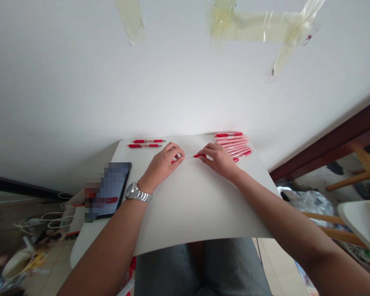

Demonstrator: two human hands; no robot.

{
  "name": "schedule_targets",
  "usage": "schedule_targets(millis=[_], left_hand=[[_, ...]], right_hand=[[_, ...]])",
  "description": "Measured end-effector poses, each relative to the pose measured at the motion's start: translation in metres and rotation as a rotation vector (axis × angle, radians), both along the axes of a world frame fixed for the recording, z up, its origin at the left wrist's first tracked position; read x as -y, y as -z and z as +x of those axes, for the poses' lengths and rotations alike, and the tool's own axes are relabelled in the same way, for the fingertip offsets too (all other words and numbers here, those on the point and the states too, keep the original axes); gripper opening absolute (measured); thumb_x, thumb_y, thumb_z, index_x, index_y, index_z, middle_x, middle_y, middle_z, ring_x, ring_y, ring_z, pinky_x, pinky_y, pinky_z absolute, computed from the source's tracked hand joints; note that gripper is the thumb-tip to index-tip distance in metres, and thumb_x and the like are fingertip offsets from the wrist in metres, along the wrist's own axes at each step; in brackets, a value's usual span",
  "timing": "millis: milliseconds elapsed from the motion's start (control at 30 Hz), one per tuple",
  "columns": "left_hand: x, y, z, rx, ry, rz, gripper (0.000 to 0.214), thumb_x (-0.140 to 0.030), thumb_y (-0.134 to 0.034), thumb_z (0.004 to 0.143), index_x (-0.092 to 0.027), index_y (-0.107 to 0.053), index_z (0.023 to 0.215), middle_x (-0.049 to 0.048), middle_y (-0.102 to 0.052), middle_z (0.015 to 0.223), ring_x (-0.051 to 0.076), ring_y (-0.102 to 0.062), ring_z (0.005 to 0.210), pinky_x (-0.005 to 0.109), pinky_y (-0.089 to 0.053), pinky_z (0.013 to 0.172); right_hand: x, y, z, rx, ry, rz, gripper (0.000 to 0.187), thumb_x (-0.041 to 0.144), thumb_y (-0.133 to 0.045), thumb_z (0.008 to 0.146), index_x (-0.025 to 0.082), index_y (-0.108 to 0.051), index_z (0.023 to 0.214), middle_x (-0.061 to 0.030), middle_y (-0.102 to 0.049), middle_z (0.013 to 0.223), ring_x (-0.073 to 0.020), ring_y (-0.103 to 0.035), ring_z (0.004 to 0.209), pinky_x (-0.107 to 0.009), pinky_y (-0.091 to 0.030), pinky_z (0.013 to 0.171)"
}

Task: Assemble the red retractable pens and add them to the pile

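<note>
Both my hands meet over the middle of a white sheet (197, 205) on a small table. My left hand (163, 164), with a metal watch on the wrist, pinches one end of a red and clear pen (191, 156). My right hand (218, 159) pinches the pen's other end at its red grip. The pen lies level between the two hands, just above the sheet. Two red pens (146, 143) lie side by side at the far left of the sheet. A row of several red pens (234, 144) lies at the far right, just beyond my right hand.
A dark tablet (111, 189) lies at the sheet's left edge. A white wall with strips of yellowed tape (259, 28) rises behind the table. Cables and bags clutter the floor at left. A wooden chair (357, 172) and plastic bags are at right. My knees are under the sheet.
</note>
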State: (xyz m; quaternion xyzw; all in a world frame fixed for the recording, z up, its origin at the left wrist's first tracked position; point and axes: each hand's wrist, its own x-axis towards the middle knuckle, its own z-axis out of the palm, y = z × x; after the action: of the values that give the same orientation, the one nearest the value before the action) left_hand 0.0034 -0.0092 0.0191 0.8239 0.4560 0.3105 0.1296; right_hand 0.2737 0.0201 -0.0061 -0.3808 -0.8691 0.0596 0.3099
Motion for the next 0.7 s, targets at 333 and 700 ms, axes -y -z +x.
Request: schedule_targets(millis=[333,700], left_hand=[[0.0016,-0.0041,0.0021,0.042,-0.052,0.003,0.013,-0.035,-0.063,0.104,-0.024,-0.068,0.103,0.0035,-0.067,0.113,0.017,-0.068,0.091,0.031,-0.056,0.081],[0.0022,-0.0061,-0.0012,-0.01,-0.157,0.059,0.015,-0.036,-0.059,0.107,-0.024,-0.067,0.103,0.0024,-0.067,0.108,0.016,-0.067,0.087,0.031,-0.053,0.081]], right_hand=[[0.0043,-0.0052,-0.0038,-0.046,-0.017,-0.076,0.019,0.031,-0.063,0.108,0.025,-0.08,0.114,-0.0083,-0.074,0.106,-0.0224,-0.067,0.091,-0.036,-0.051,0.083],[0.0031,-0.0021,-0.0059,-0.168,0.013,-0.111,0.014,0.026,-0.063,0.106,0.023,-0.075,0.111,-0.0059,-0.075,0.102,-0.0186,-0.067,0.084,-0.033,-0.051,0.079]])
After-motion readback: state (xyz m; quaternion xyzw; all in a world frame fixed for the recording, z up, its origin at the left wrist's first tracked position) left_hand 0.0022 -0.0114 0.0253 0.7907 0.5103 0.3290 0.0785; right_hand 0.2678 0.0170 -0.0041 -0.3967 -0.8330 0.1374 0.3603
